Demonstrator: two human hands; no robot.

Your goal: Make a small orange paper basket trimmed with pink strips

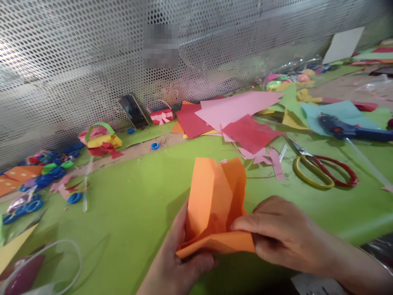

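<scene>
A folded sheet of orange paper (204,196) is held up over the green table, its sides standing and its near edge bent over. My left hand (181,258) grips it from the left and below, with the thumb under the near edge and the other fingers mostly hidden behind the paper. On the right, my right hand (282,233) pinches the near corner between thumb and fingers. Scissors (322,166) with one yellow and one red handle lie beyond my right hand. Pink paper scraps (260,157) are just behind the orange paper.
Red and pink paper sheets (236,108) are piled at the back. A blue glue gun (346,127) lies on light blue paper at right. Small paper baskets (161,116), a propped phone (133,110) and blue rings (155,146) stand before a perforated metal panel (101,49).
</scene>
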